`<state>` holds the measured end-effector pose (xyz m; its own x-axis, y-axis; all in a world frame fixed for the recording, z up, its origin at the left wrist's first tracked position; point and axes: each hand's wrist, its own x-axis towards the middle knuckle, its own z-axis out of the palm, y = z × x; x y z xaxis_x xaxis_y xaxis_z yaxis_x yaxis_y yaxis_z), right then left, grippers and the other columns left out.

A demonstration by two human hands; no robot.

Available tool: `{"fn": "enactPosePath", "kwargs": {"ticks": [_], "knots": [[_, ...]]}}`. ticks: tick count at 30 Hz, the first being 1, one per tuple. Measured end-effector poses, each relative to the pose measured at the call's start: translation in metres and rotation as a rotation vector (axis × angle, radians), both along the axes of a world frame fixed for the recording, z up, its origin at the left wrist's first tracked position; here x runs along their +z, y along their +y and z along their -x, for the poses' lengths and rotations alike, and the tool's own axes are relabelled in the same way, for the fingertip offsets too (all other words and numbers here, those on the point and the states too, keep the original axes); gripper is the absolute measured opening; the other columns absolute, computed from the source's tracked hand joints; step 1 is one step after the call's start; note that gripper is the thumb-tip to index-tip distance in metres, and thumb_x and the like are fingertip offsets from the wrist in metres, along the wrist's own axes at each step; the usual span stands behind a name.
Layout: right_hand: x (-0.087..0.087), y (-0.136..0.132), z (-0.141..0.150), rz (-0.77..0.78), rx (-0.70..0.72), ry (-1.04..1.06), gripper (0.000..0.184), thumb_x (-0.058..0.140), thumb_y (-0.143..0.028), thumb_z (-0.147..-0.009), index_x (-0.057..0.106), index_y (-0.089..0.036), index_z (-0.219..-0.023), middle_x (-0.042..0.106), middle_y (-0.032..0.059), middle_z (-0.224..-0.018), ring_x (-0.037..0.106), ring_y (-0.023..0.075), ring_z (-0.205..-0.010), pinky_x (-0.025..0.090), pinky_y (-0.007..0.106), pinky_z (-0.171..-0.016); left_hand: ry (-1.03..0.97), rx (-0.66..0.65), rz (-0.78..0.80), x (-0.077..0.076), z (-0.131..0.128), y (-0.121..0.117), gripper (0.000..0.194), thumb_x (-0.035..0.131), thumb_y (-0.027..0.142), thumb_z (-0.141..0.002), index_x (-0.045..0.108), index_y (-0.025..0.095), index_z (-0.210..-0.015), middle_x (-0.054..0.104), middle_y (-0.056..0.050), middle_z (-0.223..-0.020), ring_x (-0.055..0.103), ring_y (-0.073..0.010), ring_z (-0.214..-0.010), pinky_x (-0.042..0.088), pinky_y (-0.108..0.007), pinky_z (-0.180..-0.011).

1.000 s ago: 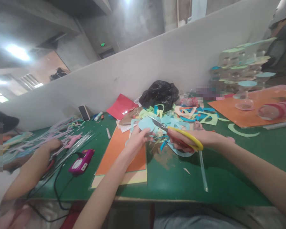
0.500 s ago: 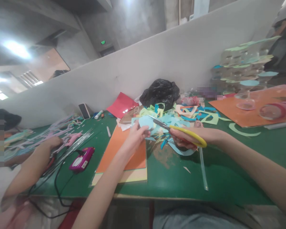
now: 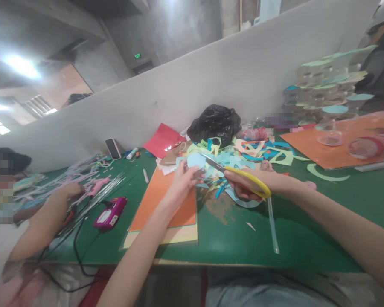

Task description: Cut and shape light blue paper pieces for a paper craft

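Yellow-handled scissors (image 3: 240, 177), one pair, are pointing toward ten o'clock, gripped by the right hand (image 3: 252, 185); the left hand (image 3: 182, 181) is pinching one blue paper disc (image 3: 196, 161).

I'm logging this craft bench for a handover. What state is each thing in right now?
Scissors: held in right hand, blades at the blue paper.
Blue paper: pinched in left hand, held above the table.
Orange sheet: flat on the table.
Black bag: crumpled, against the wall.
Glue gun: lying down, cord attached.
Phone: propped against the wall.
Scraps: piled loose.
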<state>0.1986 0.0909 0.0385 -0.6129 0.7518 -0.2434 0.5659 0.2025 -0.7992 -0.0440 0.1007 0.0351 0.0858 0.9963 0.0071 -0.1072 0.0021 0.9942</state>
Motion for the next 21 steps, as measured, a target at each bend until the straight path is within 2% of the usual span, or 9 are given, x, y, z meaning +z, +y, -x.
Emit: {"fn": "enactPosePath", "kwargs": {"ticks": [3, 6, 10, 16, 21], "knots": [[0.002, -0.002, 0.001, -0.020, 0.002, -0.024, 0.083, 0.018, -0.085, -0.092, 0.048, -0.018, -0.054, 0.044, -0.0005, -0.039, 0.043, 0.0083, -0.039, 0.035, 0.022, -0.046, -0.055, -0.036, 0.024, -0.001, -0.004, -0.001, 0.037, 0.077, 0.030, -0.079, 0.050, 0.022, -0.104, 0.068, -0.002, -0.098, 0.072, -0.0159, -0.078, 0.057, -0.029, -0.068], [0.007, -0.005, 0.004, 0.014, -0.036, 0.017, 0.079, 0.019, -0.087, -0.090, 0.049, -0.019, -0.064, 0.045, -0.0026, -0.042, 0.040, 0.0079, -0.038, 0.033, 0.021, -0.043, -0.149, -0.037, 0.016, -0.001, -0.008, -0.002, 0.039, 0.080, 0.027, -0.077, 0.049, 0.021, -0.100, 0.068, -0.001, -0.096, 0.075, -0.0191, -0.086, 0.059, -0.034, -0.080], [0.010, -0.009, 0.007, 0.062, -0.074, 0.090, 0.072, 0.023, -0.087, -0.089, 0.046, -0.020, -0.073, 0.047, -0.0041, -0.045, 0.038, 0.0072, -0.038, 0.033, 0.020, -0.042, -0.240, -0.012, 0.018, 0.002, -0.010, -0.004, 0.039, 0.081, 0.019, -0.072, 0.048, 0.020, -0.094, 0.069, 0.000, -0.093, 0.074, -0.0201, -0.094, 0.056, -0.034, -0.089], [0.012, -0.009, 0.003, 0.056, -0.046, 0.058, 0.075, 0.022, -0.085, -0.092, 0.045, -0.019, -0.063, 0.043, -0.0024, -0.040, 0.039, 0.0077, -0.039, 0.033, 0.020, -0.043, -0.205, 0.031, 0.016, -0.001, -0.006, 0.001, 0.039, 0.082, 0.023, -0.069, 0.057, 0.019, -0.098, 0.069, 0.000, -0.098, 0.069, -0.0125, -0.083, 0.050, -0.025, -0.073], [0.014, -0.006, -0.003, 0.078, 0.070, 0.110, 0.065, 0.022, -0.075, -0.098, 0.041, -0.021, -0.067, 0.044, -0.0026, -0.047, 0.040, 0.0092, -0.045, 0.034, 0.023, -0.046, -0.084, 0.007, -0.002, -0.006, 0.001, 0.006, 0.037, 0.080, 0.026, -0.071, 0.060, 0.019, -0.101, 0.069, 0.000, -0.091, 0.065, -0.0111, -0.075, 0.046, -0.025, -0.067]]}}
